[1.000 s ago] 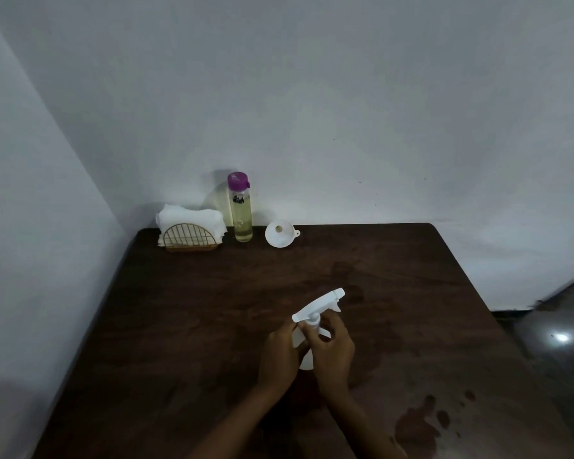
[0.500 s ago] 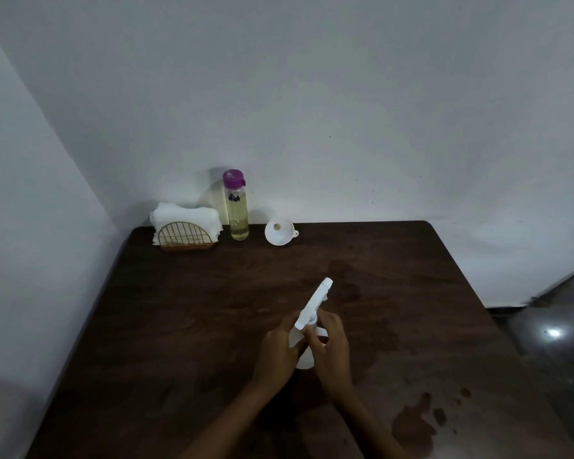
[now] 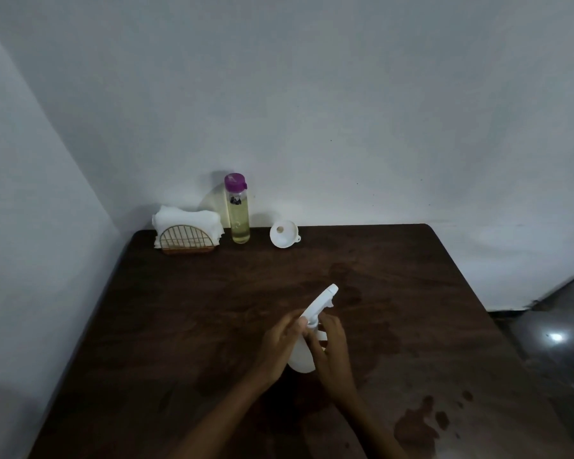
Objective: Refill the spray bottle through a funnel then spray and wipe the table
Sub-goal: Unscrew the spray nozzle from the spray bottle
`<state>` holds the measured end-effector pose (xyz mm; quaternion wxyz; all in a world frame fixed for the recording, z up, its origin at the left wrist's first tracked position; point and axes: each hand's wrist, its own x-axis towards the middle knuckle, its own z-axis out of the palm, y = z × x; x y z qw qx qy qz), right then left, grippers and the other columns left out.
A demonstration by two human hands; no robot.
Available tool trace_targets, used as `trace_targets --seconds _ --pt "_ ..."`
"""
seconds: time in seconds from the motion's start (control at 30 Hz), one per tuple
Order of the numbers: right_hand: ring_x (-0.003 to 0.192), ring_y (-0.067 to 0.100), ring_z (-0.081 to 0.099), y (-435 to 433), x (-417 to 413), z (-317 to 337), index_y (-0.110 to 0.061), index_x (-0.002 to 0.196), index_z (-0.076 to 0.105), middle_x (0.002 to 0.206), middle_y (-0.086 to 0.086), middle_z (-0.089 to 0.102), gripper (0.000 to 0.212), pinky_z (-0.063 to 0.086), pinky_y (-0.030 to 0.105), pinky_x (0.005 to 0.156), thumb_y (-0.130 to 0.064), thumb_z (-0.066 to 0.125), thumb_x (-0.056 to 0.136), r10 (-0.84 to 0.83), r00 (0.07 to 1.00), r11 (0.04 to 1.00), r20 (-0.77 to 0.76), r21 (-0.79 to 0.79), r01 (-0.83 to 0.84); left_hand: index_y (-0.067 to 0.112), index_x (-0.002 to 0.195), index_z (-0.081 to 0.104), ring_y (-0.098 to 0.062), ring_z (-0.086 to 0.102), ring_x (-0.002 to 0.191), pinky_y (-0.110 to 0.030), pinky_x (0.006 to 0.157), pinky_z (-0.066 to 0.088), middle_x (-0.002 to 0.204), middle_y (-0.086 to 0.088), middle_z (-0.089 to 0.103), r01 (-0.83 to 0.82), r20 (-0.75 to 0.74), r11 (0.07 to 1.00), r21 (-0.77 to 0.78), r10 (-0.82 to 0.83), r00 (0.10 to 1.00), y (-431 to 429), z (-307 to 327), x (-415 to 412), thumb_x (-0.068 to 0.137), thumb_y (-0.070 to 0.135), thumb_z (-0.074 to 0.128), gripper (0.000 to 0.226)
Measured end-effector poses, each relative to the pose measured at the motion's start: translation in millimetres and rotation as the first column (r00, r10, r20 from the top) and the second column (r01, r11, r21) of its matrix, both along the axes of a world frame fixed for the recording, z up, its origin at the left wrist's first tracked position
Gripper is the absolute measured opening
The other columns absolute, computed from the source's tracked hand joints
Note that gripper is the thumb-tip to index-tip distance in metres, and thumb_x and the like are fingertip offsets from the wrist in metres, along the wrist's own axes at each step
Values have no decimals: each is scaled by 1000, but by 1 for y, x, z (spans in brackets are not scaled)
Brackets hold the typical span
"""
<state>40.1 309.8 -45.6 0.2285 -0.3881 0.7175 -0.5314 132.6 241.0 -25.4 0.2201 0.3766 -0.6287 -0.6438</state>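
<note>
White spray bottle (image 3: 301, 354) upright on the dark wooden worktop (image 3: 186, 326), near its middle and toward the near edge; trigger head (image 3: 320, 304) at the bottle's neck, nozzle angled up and away to the far right. Left hand (image 3: 279, 342) wrapped against the bottle's left side, fingers (image 3: 295, 321) curled about the neck just under the trigger head; right hand (image 3: 333, 349) closed on the bottle's right side, fingers bent around the body; both hands in contact with the bottle, lower body partly hidden between them. White funnel (image 3: 284, 234) lying tilted at the far edge of the worktop, mouth toward the camera, well apart from the hands. Clear refill bottle (image 3: 237, 212) with purple cap and pale yellow liquid, upright just left of the funnel, against the wall. Gold wire holder (image 3: 186, 240) with white cloths (image 3: 188, 218) standing in it, at the far left corner beside the refill bottle. Dark wet patches (image 3: 418, 425) on the near right of the worktop.
</note>
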Motion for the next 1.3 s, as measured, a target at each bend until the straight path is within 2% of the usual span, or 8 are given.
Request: trace_targets --seconds 0.1,0.33,0.5,0.63,0.73,0.97,1.07,1.3 --pt "100 5 58 0 2 9 -26 114 52 108 -12 60 64 50 24 78 -68 55 66 -29 993 1000 117 9 28 25 109 63 -4 61 103 -20 89 44 106 5 69 -16 0 1000 7 16 1000 0 -1 0 87 50 52 34" --pt "93 2 62 0 3 12 -31 100 56 98 -11 66 18 52 23 77 -32 66 85 -55 992 998 111 -13 56 24 114 61 -6 58 109 -17 87 42 113 6 65 -28 -14 999 34 29 999 2 -1 0 85 54 48 44" --pt "97 3 61 6 5 12 -36 103 56 103 -12 64 31 50 20 74 -54 57 78 -39 986 999 162 0 40 30 104 63 -7 59 107 -20 88 44 109 6 67 -40 -28 999 37 41 999 3 2 -1 84 54 49 34" --pt "96 -5 58 3 3 20 -25 110 54 103 -12 63 39 51 21 78 -36 71 77 -48 980 999 195 26 44 32 102 61 -7 60 104 -17 82 43 106 6 67 -42 -22 998 40 43 999 4 3 0 91 41 47 20" --pt "96 -5 58 1 1 19 -23 107 56 100 -13 63 29 48 20 76 -26 69 82 -55 987 998 153 22 52 25 109 62 -8 59 106 -19 86 43 110 4 66 -58 -24 998 36 59 998 4 2 -1 90 46 47 32" --pt "98 2 59 5 5 14 -41 105 54 107 -9 62 28 51 26 79 -55 54 81 -10 984 1000 176 13 8 33 101 62 -5 58 106 -18 86 43 109 8 66 -61 -9 998 26 62 998 5 2 -2 93 34 46 18" --pt "98 3 59 2 8 20 -41 102 49 104 -10 62 45 51 27 81 -68 57 67 -16 980 1000 196 13 14 32 100 63 -4 61 102 -19 86 45 105 7 68 -69 -16 997 31 70 997 5 2 -1 93 33 46 18" --pt "95 9 62 -2 5 11 -33 103 53 100 -7 64 36 54 36 78 -57 55 76 -44 993 999 106 0 44 30 101 63 -6 60 103 -18 85 45 105 6 67 -65 -31 998 5 65 997 5 3 -2 94 30 45 18"
